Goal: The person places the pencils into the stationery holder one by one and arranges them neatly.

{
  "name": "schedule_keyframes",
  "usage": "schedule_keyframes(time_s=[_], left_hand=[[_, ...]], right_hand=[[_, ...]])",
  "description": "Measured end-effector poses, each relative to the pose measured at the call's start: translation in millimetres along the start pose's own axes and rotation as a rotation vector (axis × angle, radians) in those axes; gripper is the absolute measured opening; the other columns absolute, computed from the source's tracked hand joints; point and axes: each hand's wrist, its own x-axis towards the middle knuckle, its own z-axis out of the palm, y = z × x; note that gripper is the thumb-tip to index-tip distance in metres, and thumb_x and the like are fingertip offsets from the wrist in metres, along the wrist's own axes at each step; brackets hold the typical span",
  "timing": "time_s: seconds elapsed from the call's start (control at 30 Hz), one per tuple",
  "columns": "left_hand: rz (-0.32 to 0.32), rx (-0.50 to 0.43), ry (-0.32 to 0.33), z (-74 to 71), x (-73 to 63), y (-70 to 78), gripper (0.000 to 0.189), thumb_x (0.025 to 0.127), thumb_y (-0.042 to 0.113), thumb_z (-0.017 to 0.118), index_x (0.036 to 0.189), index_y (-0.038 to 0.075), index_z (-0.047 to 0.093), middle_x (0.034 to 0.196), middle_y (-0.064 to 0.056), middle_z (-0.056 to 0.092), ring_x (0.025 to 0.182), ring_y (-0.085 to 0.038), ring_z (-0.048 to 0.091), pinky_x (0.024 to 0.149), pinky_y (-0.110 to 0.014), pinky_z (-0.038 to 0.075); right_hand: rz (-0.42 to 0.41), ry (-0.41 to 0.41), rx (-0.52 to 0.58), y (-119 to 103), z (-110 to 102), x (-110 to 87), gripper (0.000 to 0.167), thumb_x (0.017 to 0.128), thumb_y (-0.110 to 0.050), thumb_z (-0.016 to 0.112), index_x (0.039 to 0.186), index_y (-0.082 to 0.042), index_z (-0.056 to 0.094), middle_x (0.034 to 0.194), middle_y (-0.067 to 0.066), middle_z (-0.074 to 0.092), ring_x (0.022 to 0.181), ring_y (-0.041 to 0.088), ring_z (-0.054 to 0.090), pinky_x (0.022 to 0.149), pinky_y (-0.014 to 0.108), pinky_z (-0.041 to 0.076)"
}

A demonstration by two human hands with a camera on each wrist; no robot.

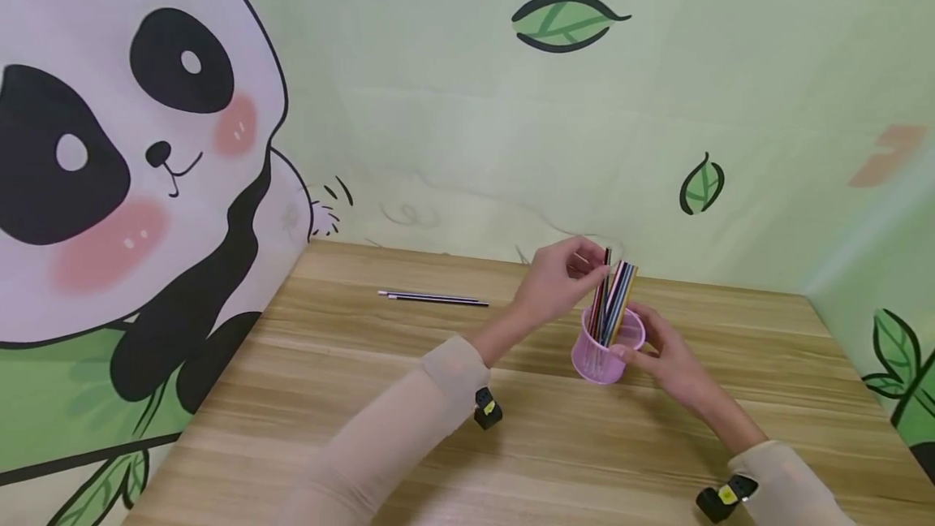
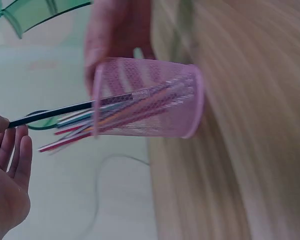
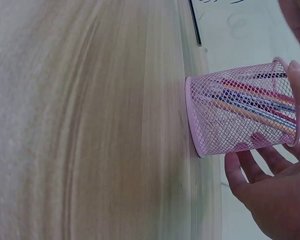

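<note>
A pink mesh pencil cup stands on the wooden table, holding several colored pencils that lean to one side. My right hand grips the cup near its rim, thumb on the near side and fingers round the far side. Between the thumb and fingertips of my left hand is the upper end of a dark pencil. Its lower end is inside the cup, seen through the mesh in the left wrist view.
Two more pencils, one pale and one dark, lie side by side on the table, left of the cup. Behind the table rises a green wall covering printed with a panda and leaves.
</note>
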Motion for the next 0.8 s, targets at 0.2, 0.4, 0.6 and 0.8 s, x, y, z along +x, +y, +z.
schedule_keyframes(time_s=[0.2,0.4,0.6,0.8], left_hand=[[-0.073,0.071,-0.076,11.5,-7.3,-15.4,0.012,0.101,0.009,0.074,0.111,0.004,0.069,0.101,-0.002,0.072,0.086,-0.003,0.067,0.081,-0.016,0.057],[-0.152,0.179,-0.110,6.4,-14.3,-27.2,0.022,0.103,0.017,0.072,0.120,0.002,0.070,0.106,-0.003,0.072,0.092,-0.006,0.066,0.084,-0.015,0.055],[-0.215,0.389,-0.181,-22.2,-25.9,-50.9,0.024,0.103,0.018,0.072,0.123,0.004,0.072,0.112,-0.005,0.074,0.101,-0.014,0.069,0.089,-0.023,0.056],[-0.334,0.600,-0.231,-69.1,-44.3,-85.0,0.032,0.102,0.020,0.074,0.130,0.007,0.069,0.126,-0.007,0.070,0.116,-0.023,0.066,0.099,-0.038,0.056]], right_hand=[[0.005,0.004,-0.017,-0.5,-1.6,-1.0,0.073,0.103,-0.016,0.072,0.162,-0.001,0.031,0.157,0.028,0.046,0.143,0.049,0.044,0.110,0.046,0.046],[-0.009,0.002,-0.011,-2.0,-0.6,-0.7,0.072,0.103,-0.014,0.072,0.161,0.000,0.033,0.155,0.029,0.048,0.143,0.049,0.046,0.110,0.042,0.047],[0.003,0.009,-0.006,1.2,0.0,-0.9,0.072,0.102,-0.014,0.074,0.161,0.000,0.034,0.154,0.028,0.048,0.143,0.048,0.045,0.103,0.020,0.045],[0.020,0.001,-0.007,0.4,-0.7,-1.9,0.075,0.102,-0.018,0.074,0.162,-0.003,0.032,0.157,0.026,0.046,0.145,0.048,0.043,0.109,0.035,0.047]])
